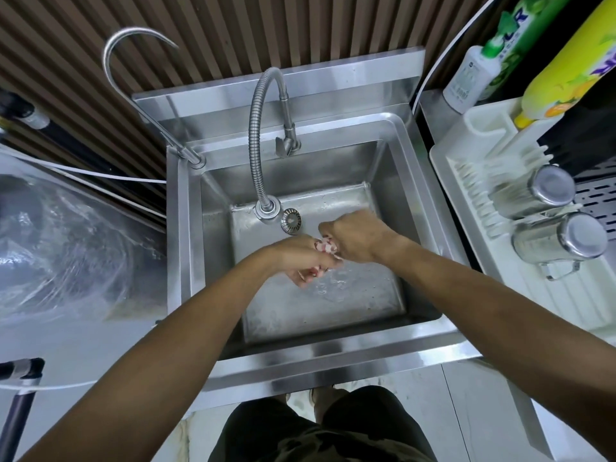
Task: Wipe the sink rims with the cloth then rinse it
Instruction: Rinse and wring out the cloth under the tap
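Cloth wrung between both hands over the steel sink.

Wet sink (413,201), drain strainer (291,221) at 12 o'clock from the hands, hose tap (258,138) arching above. Left hand (301,258) and right hand (353,236) close together, fingers curled tight on the small patterned cloth (325,245). White rack (466,195) at 3 o'clock with two steel cups (546,191) lying in it. Open basin floor toward the near rim at 6 o'clock.
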The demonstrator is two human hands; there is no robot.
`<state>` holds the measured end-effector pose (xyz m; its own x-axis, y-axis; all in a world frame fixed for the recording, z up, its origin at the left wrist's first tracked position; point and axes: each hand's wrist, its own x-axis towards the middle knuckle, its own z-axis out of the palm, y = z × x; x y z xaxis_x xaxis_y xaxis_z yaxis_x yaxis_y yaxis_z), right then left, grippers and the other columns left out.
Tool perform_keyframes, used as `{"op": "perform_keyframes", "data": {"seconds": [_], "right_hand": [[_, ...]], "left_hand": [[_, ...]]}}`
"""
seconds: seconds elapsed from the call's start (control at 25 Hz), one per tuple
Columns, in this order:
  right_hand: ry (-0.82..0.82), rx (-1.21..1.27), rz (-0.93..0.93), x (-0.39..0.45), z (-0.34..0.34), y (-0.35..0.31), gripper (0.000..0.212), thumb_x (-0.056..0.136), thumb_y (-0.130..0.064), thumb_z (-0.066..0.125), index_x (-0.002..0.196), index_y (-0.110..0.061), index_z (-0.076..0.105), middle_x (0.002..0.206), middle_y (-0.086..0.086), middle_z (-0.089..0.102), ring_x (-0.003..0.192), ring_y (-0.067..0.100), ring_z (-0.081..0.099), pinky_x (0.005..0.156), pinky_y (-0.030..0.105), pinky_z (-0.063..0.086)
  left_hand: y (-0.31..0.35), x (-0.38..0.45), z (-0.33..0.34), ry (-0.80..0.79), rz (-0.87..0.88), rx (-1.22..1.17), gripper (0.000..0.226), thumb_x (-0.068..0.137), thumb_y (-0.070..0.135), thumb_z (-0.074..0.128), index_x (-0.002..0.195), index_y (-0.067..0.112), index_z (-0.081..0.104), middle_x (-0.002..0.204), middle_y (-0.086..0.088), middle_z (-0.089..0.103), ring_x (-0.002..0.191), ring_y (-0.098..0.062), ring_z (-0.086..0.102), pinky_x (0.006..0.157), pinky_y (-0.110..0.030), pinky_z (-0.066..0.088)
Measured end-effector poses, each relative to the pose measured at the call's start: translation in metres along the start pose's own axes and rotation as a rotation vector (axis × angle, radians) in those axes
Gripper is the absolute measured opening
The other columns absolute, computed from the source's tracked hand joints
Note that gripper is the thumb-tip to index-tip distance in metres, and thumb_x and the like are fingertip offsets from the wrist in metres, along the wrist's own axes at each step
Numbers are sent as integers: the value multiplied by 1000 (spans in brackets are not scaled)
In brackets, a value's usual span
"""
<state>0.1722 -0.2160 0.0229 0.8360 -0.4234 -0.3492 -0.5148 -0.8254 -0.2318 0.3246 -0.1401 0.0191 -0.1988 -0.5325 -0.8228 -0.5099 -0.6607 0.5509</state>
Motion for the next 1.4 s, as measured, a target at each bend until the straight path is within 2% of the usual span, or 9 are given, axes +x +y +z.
{"op": "perform_keyframes", "data": {"seconds": [0.12, 0.32, 0.48, 0.6, 0.68, 0.88, 1.0, 1.2, 1.4], "right_hand": [[-415, 841, 228, -22, -7, 28, 37, 89, -36, 78, 116, -19, 60, 106, 4, 71, 104, 25, 67, 81, 33, 55], [-862, 1844, -84, -42, 19, 34, 89, 86, -61, 70, 146, 0, 45, 146, 26, 53, 137, 43, 48, 101, 48, 53], [-853, 2049, -177, -33, 17, -14, 37, 86, -41, 80, 101, -10, 66, 93, 6, 73, 81, 19, 74, 62, 24, 58], [-682, 1534, 40, -32, -10, -20, 41, 89, -38, 78, 74, -14, 48, 56, -1, 47, 45, 12, 42, 44, 22, 34], [-442, 755, 206, -25, -24, -20, 33, 86, -33, 77, 74, -13, 54, 63, 4, 55, 55, 21, 52, 54, 31, 40], [-41, -135, 98, -18, -48, -24, 9, 95, -24, 51, 95, -23, 60, 101, 6, 72, 90, 32, 67, 70, 34, 38], [25, -237, 23, -13, -48, -15, 16, 95, -24, 54, 106, -19, 64, 104, 8, 75, 93, 35, 69, 69, 34, 36], [459, -199, -158, -4, -28, -1, 37, 47, -17, 93, 61, -16, 59, 45, 4, 59, 31, 28, 52, 44, 24, 37], [-40, 76, 48, -6, -19, -4, 15, 91, -27, 68, 86, -26, 54, 87, -4, 71, 89, 28, 69, 69, 32, 44]], "left_hand": [[2, -3, -8, 497, 270, 783, 17, 86, 29, 77, 96, 18, 71, 91, -4, 71, 86, -29, 69, 66, -34, 50], [-6, -3, -11, 945, 1015, 809, 57, 73, -1, 86, 122, 24, 71, 108, 3, 63, 87, -26, 65, 57, -41, 58], [6, -14, -20, 1036, 1302, 917, 12, 98, 12, 70, 107, 16, 77, 122, -6, 69, 83, -26, 60, 61, -35, 50], [5, -24, -32, 893, 1182, 1282, 21, 99, 21, 58, 84, 13, 71, 85, -5, 69, 70, -28, 62, 59, -36, 47], [14, -31, -21, 610, 652, 1449, 18, 89, 27, 57, 92, 13, 68, 90, -8, 69, 81, -34, 68, 62, -37, 46], [26, -21, 0, 507, 145, 770, 26, 80, 32, 64, 85, 7, 65, 90, -15, 67, 86, -37, 63, 63, -32, 42], [25, -19, -2, 298, 129, 271, 28, 60, 26, 69, 71, 4, 57, 69, -9, 54, 56, -26, 47, 50, -33, 34], [17, -23, 3, -159, 14, -474, 32, 64, 13, 60, 46, 20, 34, 39, 3, 26, 31, -7, 16, 39, -15, 7], [16, -11, -8, 179, 16, 476, 27, 86, 38, 72, 69, 19, 64, 71, -3, 67, 57, -22, 62, 53, -26, 43]]}}
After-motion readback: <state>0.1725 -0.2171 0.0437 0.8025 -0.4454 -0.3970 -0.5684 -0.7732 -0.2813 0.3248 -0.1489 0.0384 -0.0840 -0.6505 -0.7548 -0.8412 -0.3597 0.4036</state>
